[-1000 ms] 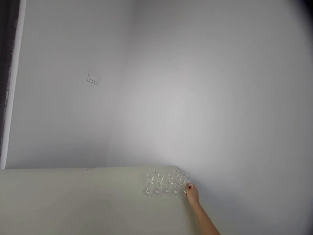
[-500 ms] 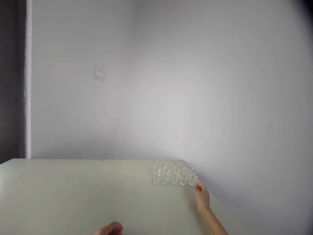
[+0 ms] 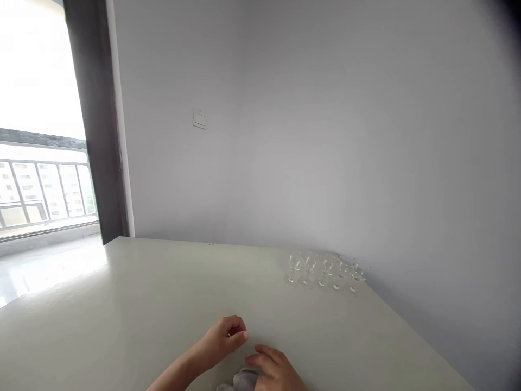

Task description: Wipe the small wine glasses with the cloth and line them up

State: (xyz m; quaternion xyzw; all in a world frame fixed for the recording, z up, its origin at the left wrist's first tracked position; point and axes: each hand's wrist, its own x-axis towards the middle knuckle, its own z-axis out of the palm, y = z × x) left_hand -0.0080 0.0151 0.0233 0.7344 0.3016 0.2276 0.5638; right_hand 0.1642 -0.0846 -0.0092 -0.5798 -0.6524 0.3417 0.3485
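**Hands low over grey cloth**

Left hand (image 3: 226, 338) loosely curled, fingertips pinched together, holding nothing that can be made out. Right hand (image 3: 273, 369) just beside it, fingers relaxed and spread, resting on a soft, crumpled grey cloth (image 3: 240, 380) (partly cut off at the lower edge). Smooth, matte cream worktop (image 3: 142, 304) beneath. Five clear stemmed glasses (image 3: 323, 270) in a row, well apart, by the plain wall. No readable writing.

Both hands (image 3: 252, 353) near grey cloth (image 3: 242, 380); glasses (image 3: 325, 270) at table (image 3: 122, 304) far edge.
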